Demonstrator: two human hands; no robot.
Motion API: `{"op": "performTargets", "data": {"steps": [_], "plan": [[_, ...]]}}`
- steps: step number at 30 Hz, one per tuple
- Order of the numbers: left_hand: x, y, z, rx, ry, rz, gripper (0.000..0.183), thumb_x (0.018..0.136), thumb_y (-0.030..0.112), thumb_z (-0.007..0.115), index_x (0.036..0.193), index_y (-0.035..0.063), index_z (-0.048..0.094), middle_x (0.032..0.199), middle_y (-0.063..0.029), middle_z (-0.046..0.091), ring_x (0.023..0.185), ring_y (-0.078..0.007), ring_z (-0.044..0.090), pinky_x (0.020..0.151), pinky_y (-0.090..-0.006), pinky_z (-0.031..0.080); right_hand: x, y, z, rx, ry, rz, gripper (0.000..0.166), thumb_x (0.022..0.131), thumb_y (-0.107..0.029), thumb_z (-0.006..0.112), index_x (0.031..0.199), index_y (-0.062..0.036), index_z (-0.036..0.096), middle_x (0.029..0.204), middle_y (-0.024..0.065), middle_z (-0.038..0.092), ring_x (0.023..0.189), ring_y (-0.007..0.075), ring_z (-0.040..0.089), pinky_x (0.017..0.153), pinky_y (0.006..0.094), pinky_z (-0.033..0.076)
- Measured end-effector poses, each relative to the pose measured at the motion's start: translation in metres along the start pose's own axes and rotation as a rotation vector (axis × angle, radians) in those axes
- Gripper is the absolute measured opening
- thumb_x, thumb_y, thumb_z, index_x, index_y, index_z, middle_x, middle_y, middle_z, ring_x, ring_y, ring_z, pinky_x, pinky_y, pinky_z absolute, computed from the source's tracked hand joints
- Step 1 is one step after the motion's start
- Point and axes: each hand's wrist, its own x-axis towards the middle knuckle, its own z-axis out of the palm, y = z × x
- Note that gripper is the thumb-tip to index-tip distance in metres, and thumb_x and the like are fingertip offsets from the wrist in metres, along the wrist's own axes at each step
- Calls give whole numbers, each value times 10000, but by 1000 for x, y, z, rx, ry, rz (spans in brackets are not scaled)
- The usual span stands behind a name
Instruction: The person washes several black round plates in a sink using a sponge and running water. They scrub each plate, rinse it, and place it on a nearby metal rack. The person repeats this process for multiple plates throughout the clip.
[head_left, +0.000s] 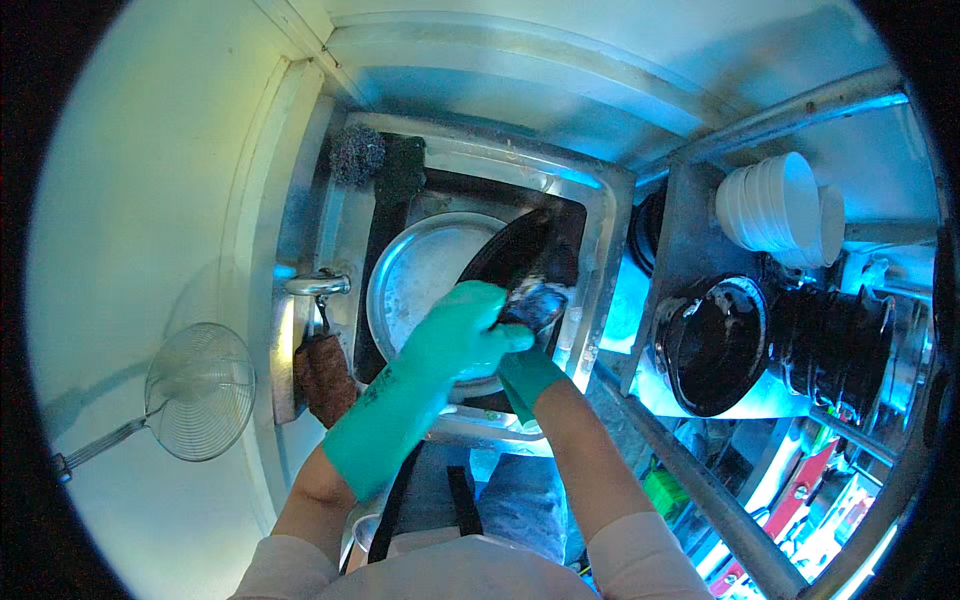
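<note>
Both my hands wear green rubber gloves over a metal sink. My left hand is closed around a dark, wet object whose kind I cannot tell. Beneath and partly behind it, my right hand is mostly hidden, so its grip does not show. A black curved dish or pan stands tilted just beyond my hands. Under it lies a round metal basin or lid in the sink.
A steel-wool scourer and a dark green pad sit on the sink's far left corner. A faucet and a wire strainer are at left. Right, a rack holds white bowls, a black bowl and stacked dark dishes.
</note>
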Motion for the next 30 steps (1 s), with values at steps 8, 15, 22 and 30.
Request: {"op": "performTargets", "data": {"steps": [8, 15, 22, 30], "plan": [[-38, -33, 12, -244, 165, -424, 461, 929, 469, 724, 1178, 81, 740, 998, -142, 744, 912, -247, 711, 850, -417, 550, -21, 3, -34, -172, 153, -198, 408, 1000, -183, 526, 1382, -73, 618, 1235, 153, 666, 1028, 302, 689, 888, 438, 564], [-37, -121, 70, -676, 424, -500, 392, 1013, 391, 591, 1228, 70, 658, 1054, -138, 722, 852, -285, 681, 796, -408, 553, -119, -11, 21, -524, -28, -1039, 486, 866, -40, 663, 1352, -45, 649, 1184, 193, 691, 1077, 363, 688, 921, 446, 568], [-28, -183, 97, -371, 409, -208, 371, 1008, 249, 578, 1281, -2, 568, 1052, -142, 687, 886, -276, 687, 771, -422, 557, -85, -51, 67, -1090, 125, -979, 603, 852, -211, 745, 1419, -82, 586, 1304, 198, 646, 1216, 412, 598, 974, 520, 510], [-37, -103, 81, -593, 897, -343, 503, 937, 488, 679, 1218, 72, 697, 981, -131, 714, 795, -257, 687, 684, -443, 549, -28, -46, -2, 88, 84, -15, 530, 1020, -397, 631, 1444, -86, 568, 1252, 82, 685, 1086, 245, 641, 944, 374, 509]]}}
